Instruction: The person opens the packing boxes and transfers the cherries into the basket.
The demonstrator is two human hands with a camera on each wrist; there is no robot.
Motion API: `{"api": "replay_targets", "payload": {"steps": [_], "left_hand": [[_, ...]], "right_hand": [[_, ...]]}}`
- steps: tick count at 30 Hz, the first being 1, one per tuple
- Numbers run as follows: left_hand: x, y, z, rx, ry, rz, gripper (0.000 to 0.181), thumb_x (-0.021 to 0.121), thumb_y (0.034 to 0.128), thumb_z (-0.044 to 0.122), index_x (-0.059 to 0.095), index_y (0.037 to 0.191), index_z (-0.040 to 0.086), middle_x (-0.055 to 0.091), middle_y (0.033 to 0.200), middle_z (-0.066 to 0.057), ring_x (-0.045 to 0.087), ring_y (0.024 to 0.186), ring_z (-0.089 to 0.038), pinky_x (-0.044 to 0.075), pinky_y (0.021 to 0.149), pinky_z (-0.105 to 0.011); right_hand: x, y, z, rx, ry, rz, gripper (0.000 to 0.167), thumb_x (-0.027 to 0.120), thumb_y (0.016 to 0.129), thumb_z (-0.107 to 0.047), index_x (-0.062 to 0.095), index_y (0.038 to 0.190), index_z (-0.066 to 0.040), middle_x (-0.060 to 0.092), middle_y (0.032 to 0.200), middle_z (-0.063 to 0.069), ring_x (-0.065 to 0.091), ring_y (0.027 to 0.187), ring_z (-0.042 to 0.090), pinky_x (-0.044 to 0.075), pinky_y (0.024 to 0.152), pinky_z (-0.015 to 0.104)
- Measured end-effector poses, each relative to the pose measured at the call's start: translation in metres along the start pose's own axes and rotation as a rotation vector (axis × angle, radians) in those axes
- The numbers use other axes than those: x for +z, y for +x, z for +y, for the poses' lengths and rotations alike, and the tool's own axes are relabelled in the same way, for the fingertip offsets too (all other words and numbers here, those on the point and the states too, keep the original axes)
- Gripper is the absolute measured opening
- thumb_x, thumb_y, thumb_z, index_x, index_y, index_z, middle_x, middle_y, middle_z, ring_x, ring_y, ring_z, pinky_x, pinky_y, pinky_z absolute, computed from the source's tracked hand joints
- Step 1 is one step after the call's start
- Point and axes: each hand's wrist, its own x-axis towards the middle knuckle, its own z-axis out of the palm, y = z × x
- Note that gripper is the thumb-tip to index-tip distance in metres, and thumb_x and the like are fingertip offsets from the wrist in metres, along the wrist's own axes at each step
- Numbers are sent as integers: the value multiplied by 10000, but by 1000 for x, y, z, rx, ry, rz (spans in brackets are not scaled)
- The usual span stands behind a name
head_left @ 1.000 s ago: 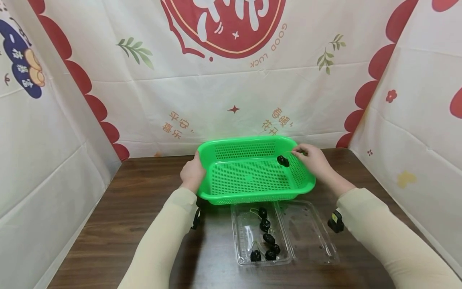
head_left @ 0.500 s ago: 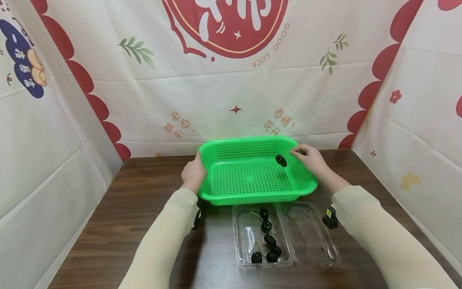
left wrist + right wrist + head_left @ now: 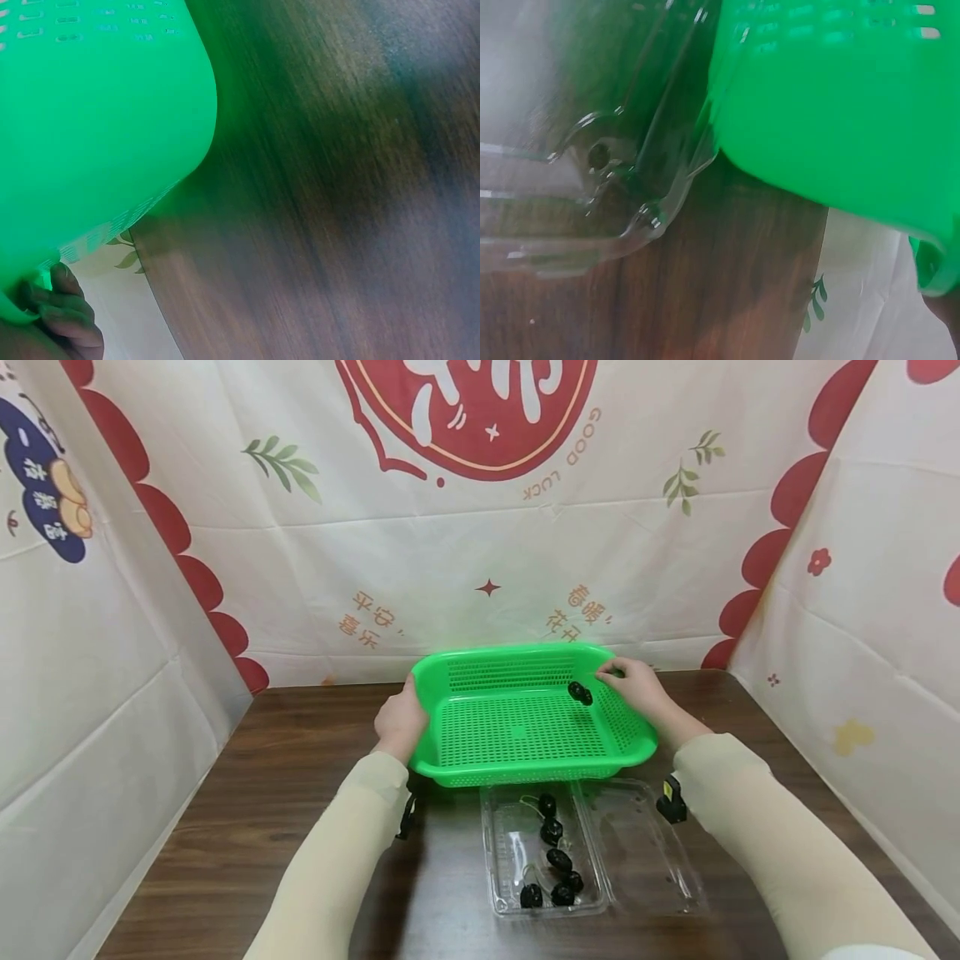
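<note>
- While the basket (image 3: 517, 772) is gripped at its left end by the left hand (image 3: 401, 718), it's best held steady.
- Dark fruit (image 3: 580, 692) is dangled over its right end from the right hand (image 3: 633, 683), fingers (image 3: 609, 670) pinched, apparently on a stem.
- It should be lowered right down before being released, or it could get bruised.

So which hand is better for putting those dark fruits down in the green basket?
Probably the right hand: its fingers are pinched together, with the dark fruits hanging beside them, over the green basket. The left hand grips the basket's opposite end.
</note>
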Motion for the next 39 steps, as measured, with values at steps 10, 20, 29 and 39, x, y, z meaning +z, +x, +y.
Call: {"api": "replay_targets", "payload": {"steps": [10, 20, 29, 39], "left_hand": [[2, -1, 2, 18, 14, -12, 743, 560, 945, 118, 182, 1579, 200, 634, 763, -114, 577, 618, -244, 427, 501, -372], [1, -4, 2, 24, 33, -38, 774, 539, 944, 118, 113, 1587, 190, 593, 667, -97, 521, 551, -213, 390, 476, -343], [0, -3, 0, 24, 20, -37, 772, 529, 933, 98, 122, 1585, 170, 586, 655, -93, 505, 537, -207, 381, 476, -341], [2, 1, -2, 32, 24, -39, 759, 528, 946, 100, 121, 1584, 161, 591, 667, -87, 538, 568, -214, 400, 489, -348]], "right_hand": [[5, 3, 5, -31, -68, 25, 249, 573, 998, -171, 669, 1130, 17, 610, 1150, 194, 547, 1049, 353, 434, 854, 524], [9, 0, 5, -70, -114, 21, 213, 604, 978, -140, 697, 1070, 27, 637, 1081, 196, 544, 1054, 367, 422, 896, 533], [10, 4, 2, -97, -152, 8, 174, 652, 942, -114, 737, 1015, 18, 677, 1030, 175, 575, 1007, 343, 444, 875, 511], [11, 4, -3, -92, -233, -15, 132, 704, 902, -130, 781, 939, -29, 694, 1005, 140, 459, 1151, 373, 282, 1043, 553]]}}
